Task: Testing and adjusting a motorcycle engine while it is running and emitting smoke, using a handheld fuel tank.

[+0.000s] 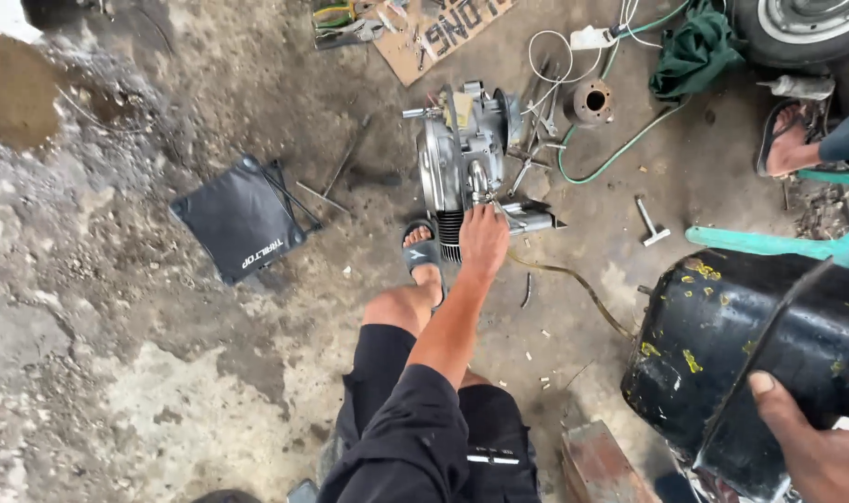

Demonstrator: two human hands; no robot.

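Note:
A grey metal engine (461, 149) with cooling fins lies on the dirty concrete floor. My left hand (484, 238) reaches down to it and grips a metal part at its near end. My right hand (815, 447) at the lower right holds the rim of a black, chipped body shell (722, 345), thumb on top. My sandalled foot (422, 253) stands just left of the engine's fins.
A black folding stool (243, 219) lies to the left. A green hose (620, 144), green cloth (694, 51), cardboard (434, 37) and a tyre (801, 23) lie beyond the engine. Another person's sandalled foot (787, 140) is at right, above a teal frame (787, 244). A brick (601, 461) sits near me.

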